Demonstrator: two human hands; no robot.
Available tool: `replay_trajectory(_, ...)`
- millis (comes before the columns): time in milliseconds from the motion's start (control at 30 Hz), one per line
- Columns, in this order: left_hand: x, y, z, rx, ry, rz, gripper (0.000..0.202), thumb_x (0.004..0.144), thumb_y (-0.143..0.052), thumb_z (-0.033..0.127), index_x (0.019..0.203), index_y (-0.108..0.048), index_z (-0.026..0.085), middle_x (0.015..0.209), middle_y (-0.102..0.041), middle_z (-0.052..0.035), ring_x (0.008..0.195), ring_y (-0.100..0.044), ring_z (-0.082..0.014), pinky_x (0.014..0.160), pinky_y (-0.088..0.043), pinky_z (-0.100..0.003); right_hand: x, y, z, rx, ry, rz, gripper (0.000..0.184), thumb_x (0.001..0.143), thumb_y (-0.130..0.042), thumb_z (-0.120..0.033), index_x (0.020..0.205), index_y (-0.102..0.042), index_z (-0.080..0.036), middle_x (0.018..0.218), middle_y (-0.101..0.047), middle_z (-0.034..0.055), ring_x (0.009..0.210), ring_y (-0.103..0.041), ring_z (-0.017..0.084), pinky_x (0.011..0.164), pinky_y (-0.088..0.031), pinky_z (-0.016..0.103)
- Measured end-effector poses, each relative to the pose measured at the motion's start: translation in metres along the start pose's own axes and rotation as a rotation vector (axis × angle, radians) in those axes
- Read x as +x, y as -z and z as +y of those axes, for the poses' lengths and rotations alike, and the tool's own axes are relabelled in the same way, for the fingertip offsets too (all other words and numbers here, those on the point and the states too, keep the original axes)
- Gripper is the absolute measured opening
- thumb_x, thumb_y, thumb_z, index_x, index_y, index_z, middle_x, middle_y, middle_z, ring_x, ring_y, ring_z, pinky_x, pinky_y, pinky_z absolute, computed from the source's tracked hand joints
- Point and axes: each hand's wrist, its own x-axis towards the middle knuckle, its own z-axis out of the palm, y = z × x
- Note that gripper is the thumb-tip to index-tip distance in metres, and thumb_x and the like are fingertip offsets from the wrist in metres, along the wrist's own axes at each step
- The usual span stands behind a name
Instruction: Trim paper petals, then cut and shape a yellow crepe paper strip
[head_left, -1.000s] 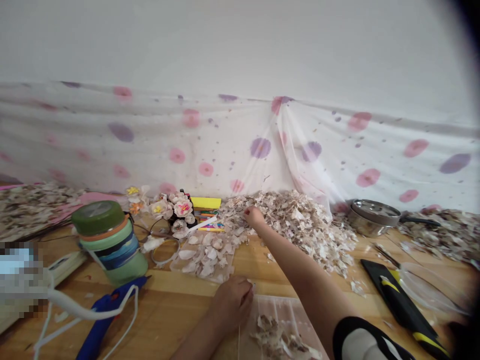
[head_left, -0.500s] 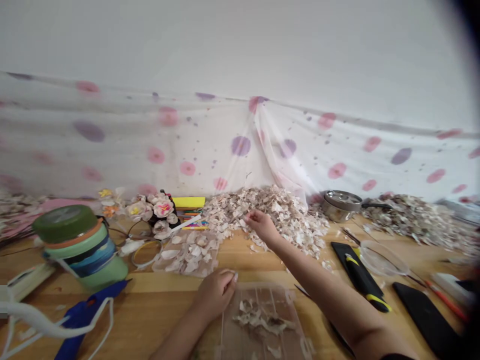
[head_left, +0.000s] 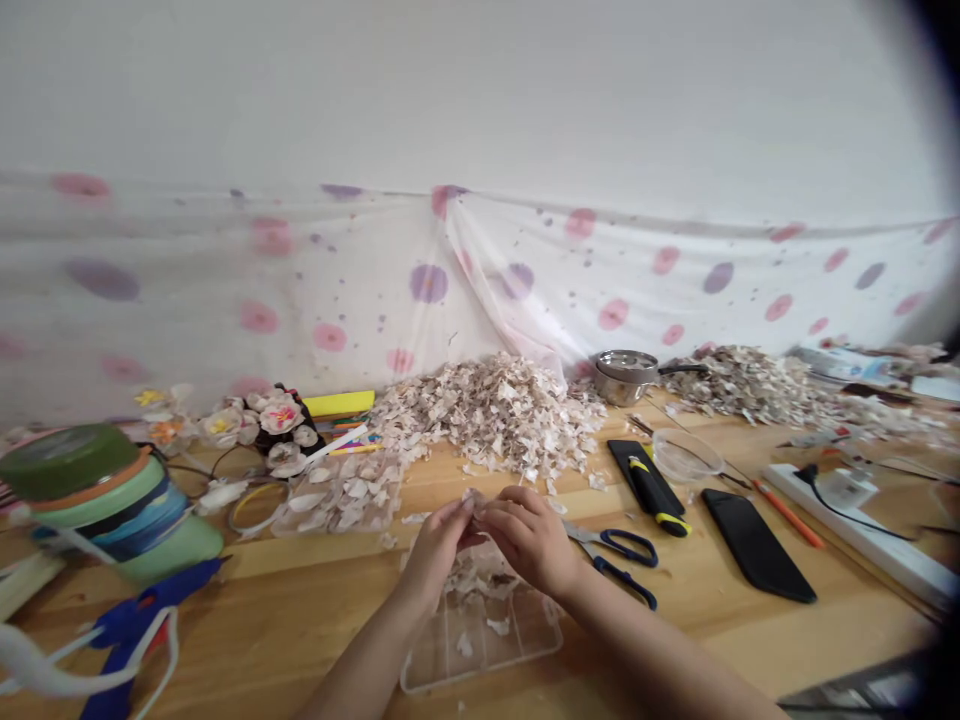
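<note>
My left hand (head_left: 436,550) and my right hand (head_left: 531,538) meet above a clear plastic compartment box (head_left: 480,665). Pinched between their fingertips is a small pale flake (head_left: 471,496), mostly covered by the fingers. Inside the box, partly hidden by my hands, lie curled whitish flakes (head_left: 480,578). Behind the hands rises a big heap of similar dry flakes (head_left: 499,415). To the left, larger pale pieces (head_left: 349,490) are spread on a flat clear tray. Scissors with dark blue handles (head_left: 626,550) lie just right of my right hand.
At left stand a green lidded cup (head_left: 142,510) and a blue glue gun (head_left: 142,620), with craft flowers (head_left: 274,418) behind. A utility knife (head_left: 652,490), phone (head_left: 756,545), power strip (head_left: 862,530), metal pan (head_left: 626,378) and second flake heap (head_left: 750,385) occupy the right.
My right hand has come back from the heap to join my left hand over the box, with a flake between them. The view has swung right, uncovering the scissors and power strip.
</note>
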Motion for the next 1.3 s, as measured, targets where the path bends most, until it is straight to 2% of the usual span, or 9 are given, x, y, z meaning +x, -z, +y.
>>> replay_trajectory(133,0.003,-0.005,-0.010,-0.058,0.012,0.048,0.035,0.068,-0.066,0.047,0.080,-0.067,0.014,0.076,-0.072,-0.0062,0.073,-0.066,-0.0189,0.070,-0.051,-0.028,-0.010,0.010,0.000,-0.101,0.085,-0.054,0.018,0.087,-0.051,-0.015,0.101,-0.060,-0.021,0.098,-0.070,0.0051,0.095,-0.056,0.021,0.072,-0.047,0.032)
replay_trajectory(233,0.003,-0.002,-0.020,-0.060,0.001,0.081,0.033,0.068,-0.067,0.046,0.078,-0.067,0.015,0.073,-0.072,-0.0050,0.071,-0.066,-0.0187,0.069,-0.051,-0.027,-0.014,0.013,-0.003,-0.034,0.101,-0.094,0.016,0.086,-0.053,-0.019,0.100,-0.060,-0.021,0.096,-0.070,0.0060,0.098,-0.056,0.022,0.075,-0.047,0.033)
replay_trajectory(367,0.000,0.003,-0.028,0.004,-0.034,0.118,0.034,0.069,-0.067,0.048,0.079,-0.066,0.016,0.073,-0.072,-0.0031,0.071,-0.066,-0.0191,0.069,-0.050,-0.028,-0.021,0.008,-0.004,0.193,-0.091,-0.073,0.015,0.086,-0.052,-0.016,0.098,-0.058,-0.021,0.090,-0.068,0.0059,0.090,-0.056,0.019,0.078,-0.046,0.033)
replay_trajectory(467,-0.003,0.004,-0.032,0.081,-0.054,0.076,0.036,0.071,-0.065,0.049,0.080,-0.067,0.015,0.071,-0.071,-0.0038,0.069,-0.065,-0.0203,0.071,-0.050,-0.031,-0.028,0.002,-0.001,0.277,-0.354,0.007,0.013,0.083,-0.055,-0.017,0.096,-0.056,-0.019,0.087,-0.063,0.0065,0.081,-0.056,0.018,0.072,-0.047,0.031)
replay_trajectory(567,-0.006,0.003,-0.038,0.159,-0.068,0.016,0.034,0.074,-0.063,0.047,0.083,-0.068,0.015,0.074,-0.070,-0.0046,0.070,-0.064,-0.0205,0.070,-0.049,-0.030,-0.032,-0.004,0.004,0.323,-0.501,-0.042,0.023,0.077,-0.063,-0.022,0.099,-0.057,-0.018,0.090,-0.059,0.0070,0.082,-0.055,0.019,0.069,-0.046,0.030)
replay_trajectory(700,-0.007,0.003,-0.048,0.248,-0.077,-0.042,0.032,0.078,-0.060,0.043,0.088,-0.068,0.015,0.075,-0.069,-0.0046,0.071,-0.062,-0.0200,0.065,-0.046,-0.027,-0.035,-0.011,0.007,0.430,-0.572,-0.117,0.005,0.081,-0.060,-0.021,0.082,-0.064,-0.018,0.084,-0.057,0.0050,0.077,-0.055,0.016,0.068,-0.044,0.027)
replay_trajectory(867,-0.008,0.004,-0.054,0.399,-0.097,-0.097,0.033,0.086,-0.049,0.042,0.093,-0.065,0.014,0.072,-0.067,-0.0040,0.069,-0.059,-0.0190,0.065,-0.044,-0.027,-0.037,-0.015,0.007,0.495,-0.656,-0.104,0.016,0.083,-0.056,-0.021,0.069,-0.062,-0.016,0.072,-0.055,0.0029,0.067,-0.052,0.013,0.060,-0.041,0.023)
replay_trajectory(1067,-0.010,0.002,-0.049,0.417,-0.107,-0.062,0.030,0.085,-0.049,0.041,0.072,-0.061,0.017,0.064,-0.060,-0.0012,0.063,-0.056,-0.0166,0.058,-0.042,-0.024,-0.037,-0.015,0.007,0.546,-0.671,-0.112,0.020,0.085,-0.053,-0.025,0.067,-0.057,-0.016,0.071,-0.053,0.0028,0.065,-0.051,0.013,0.057,-0.040,0.023)
replay_trajectory(1300,-0.011,0.002,-0.040,0.349,-0.066,-0.007,0.030,0.081,-0.054,0.045,0.079,-0.064,0.017,0.065,-0.061,-0.0012,0.064,-0.057,-0.0176,0.060,-0.044,-0.024,-0.039,-0.014,0.006,0.561,-0.712,-0.144,0.008,0.083,-0.054,-0.023,0.077,-0.056,-0.018,0.069,-0.054,0.0009,0.062,-0.050,0.012,0.056,-0.039,0.022)
